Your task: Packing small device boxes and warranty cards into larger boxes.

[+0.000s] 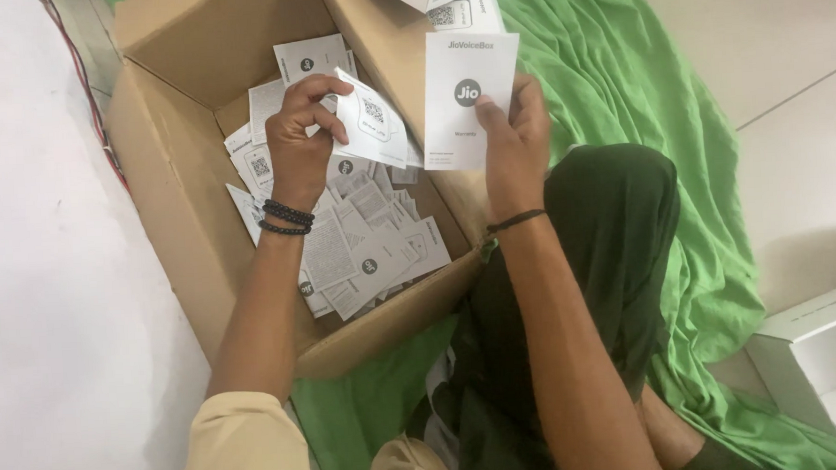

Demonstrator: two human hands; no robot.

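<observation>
My left hand (pixel 301 137) is raised over an open cardboard box (pixel 182 208) and pinches a small white sticker card (pixel 373 124) with a square code on it. My right hand (pixel 512 137) holds up a taller white leaflet (pixel 468 96) with a round grey logo, beside the sticker card. Inside the box lies a pile of several white leaflets and cards (pixel 362 242). Dark bead bracelets circle my left wrist, and a thin dark cord circles my right.
A green cloth (pixel 637 84) covers the floor under my bent knee in dark trousers (pixel 615 226). A white wall (pixel 44 279) stands at the left. A white open box (pixel 818 358) sits at the lower right. More white printed items (pixel 455 3) rest beyond the box's rim.
</observation>
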